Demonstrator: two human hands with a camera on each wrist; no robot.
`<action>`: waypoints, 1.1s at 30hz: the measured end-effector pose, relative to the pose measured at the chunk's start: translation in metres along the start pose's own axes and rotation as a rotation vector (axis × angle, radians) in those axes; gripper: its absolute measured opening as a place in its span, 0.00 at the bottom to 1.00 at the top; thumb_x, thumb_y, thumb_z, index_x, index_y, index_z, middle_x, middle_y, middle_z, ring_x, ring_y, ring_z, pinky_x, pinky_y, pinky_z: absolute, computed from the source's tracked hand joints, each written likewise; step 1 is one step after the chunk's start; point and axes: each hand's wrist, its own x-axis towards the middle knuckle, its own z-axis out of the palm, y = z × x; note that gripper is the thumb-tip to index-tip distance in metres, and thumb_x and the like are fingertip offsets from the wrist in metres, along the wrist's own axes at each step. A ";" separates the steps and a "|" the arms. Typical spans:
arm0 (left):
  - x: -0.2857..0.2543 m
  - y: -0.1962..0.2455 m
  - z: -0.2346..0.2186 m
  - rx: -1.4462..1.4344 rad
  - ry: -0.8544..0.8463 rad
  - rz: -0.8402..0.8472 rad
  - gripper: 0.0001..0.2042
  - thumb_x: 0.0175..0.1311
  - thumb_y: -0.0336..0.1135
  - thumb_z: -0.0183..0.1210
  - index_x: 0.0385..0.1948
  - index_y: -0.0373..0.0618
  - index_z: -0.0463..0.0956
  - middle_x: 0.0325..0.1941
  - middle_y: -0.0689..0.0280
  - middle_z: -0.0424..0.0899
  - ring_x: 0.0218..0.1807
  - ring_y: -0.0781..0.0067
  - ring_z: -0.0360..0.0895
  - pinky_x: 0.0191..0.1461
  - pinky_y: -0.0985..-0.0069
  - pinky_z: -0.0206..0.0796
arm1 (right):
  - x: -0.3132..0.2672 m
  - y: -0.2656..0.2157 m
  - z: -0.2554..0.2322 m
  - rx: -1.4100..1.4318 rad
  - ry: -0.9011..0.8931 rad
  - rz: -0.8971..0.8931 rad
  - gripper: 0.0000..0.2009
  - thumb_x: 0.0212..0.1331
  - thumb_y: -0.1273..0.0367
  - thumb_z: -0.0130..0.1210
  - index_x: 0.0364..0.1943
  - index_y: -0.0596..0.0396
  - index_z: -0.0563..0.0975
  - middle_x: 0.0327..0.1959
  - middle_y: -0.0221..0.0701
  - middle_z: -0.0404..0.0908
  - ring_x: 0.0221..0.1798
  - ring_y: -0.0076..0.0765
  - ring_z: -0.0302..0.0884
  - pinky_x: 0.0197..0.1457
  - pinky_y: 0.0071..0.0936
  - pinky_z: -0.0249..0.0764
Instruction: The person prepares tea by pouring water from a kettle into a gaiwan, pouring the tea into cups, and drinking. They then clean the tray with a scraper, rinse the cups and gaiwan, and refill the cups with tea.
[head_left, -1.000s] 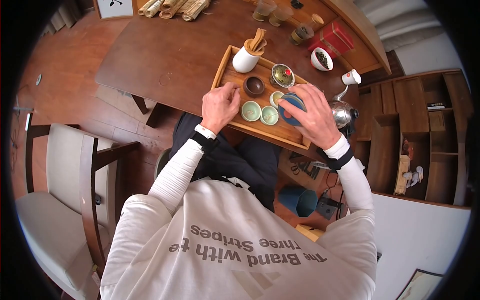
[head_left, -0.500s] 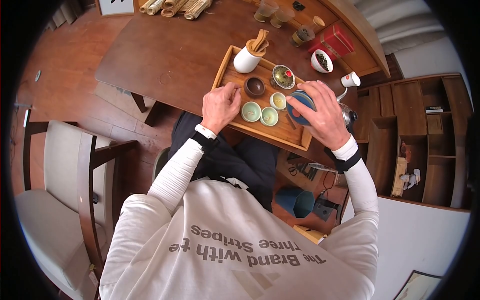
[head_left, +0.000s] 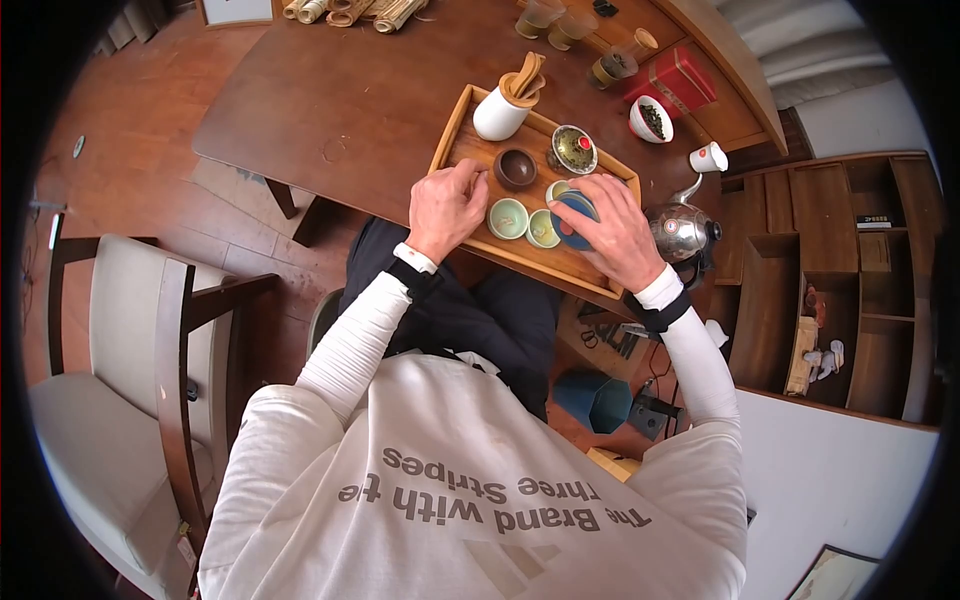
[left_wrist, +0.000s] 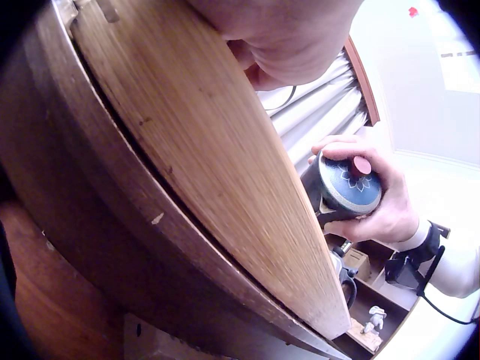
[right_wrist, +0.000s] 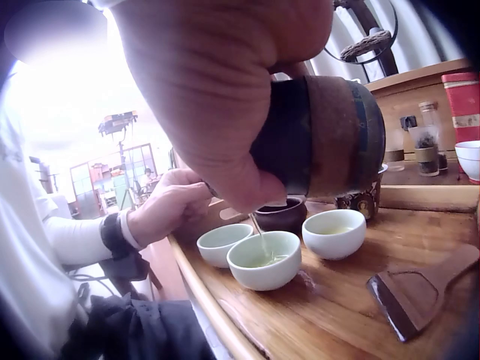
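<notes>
My right hand (head_left: 625, 235) grips a dark blue lidded teapot (right_wrist: 330, 139), tipped over the cups. Its blue lid (left_wrist: 349, 187) has a red knob, near my fingers. In the right wrist view a thin stream of tea (right_wrist: 262, 236) falls into the middle pale green cup (right_wrist: 264, 261). Beside it stand another green cup (head_left: 508, 218) and a cup with yellowish tea (right_wrist: 334, 234). My left hand (head_left: 447, 208) rests at the near left rim of the wooden tray (head_left: 452, 130), fingers loosely curled with nothing seen in them.
The tray also bears a dark brown bowl (head_left: 516, 169), a lidded glass bowl (head_left: 573, 150), a white tool holder (head_left: 500, 115) and a flat brown scraper-like tool (right_wrist: 416, 292). A metal kettle (head_left: 682, 232) stands right of it. Beyond are a leaf bowl (head_left: 651, 120) and a red box (head_left: 675, 82).
The teapot swung right, away from the cups, half a second ago, and is now back left over them with tea running out. My left hand has stayed at the tray rim.
</notes>
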 end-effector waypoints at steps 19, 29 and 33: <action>0.000 0.000 0.000 -0.009 -0.003 -0.012 0.05 0.64 0.34 0.64 0.38 0.47 0.84 0.26 0.56 0.85 0.29 0.53 0.85 0.35 0.63 0.76 | 0.034 -0.014 0.006 0.278 0.077 0.132 0.34 0.39 0.75 0.71 0.59 0.44 0.80 0.62 0.38 0.75 0.65 0.51 0.73 0.69 0.46 0.70; 0.000 -0.001 0.001 -0.025 0.045 0.012 0.05 0.63 0.34 0.63 0.33 0.45 0.82 0.22 0.56 0.83 0.27 0.51 0.83 0.33 0.57 0.75 | 0.050 -0.027 0.010 0.005 0.042 -0.078 0.18 0.56 0.72 0.61 0.53 0.44 0.81 0.58 0.37 0.77 0.65 0.48 0.74 0.71 0.48 0.68; 0.000 -0.004 0.002 -0.008 0.014 -0.007 0.05 0.64 0.35 0.64 0.37 0.47 0.84 0.24 0.58 0.85 0.27 0.54 0.84 0.33 0.63 0.76 | 0.052 -0.026 0.003 -0.019 0.032 -0.089 0.24 0.48 0.74 0.67 0.54 0.44 0.82 0.59 0.38 0.77 0.64 0.49 0.74 0.70 0.48 0.70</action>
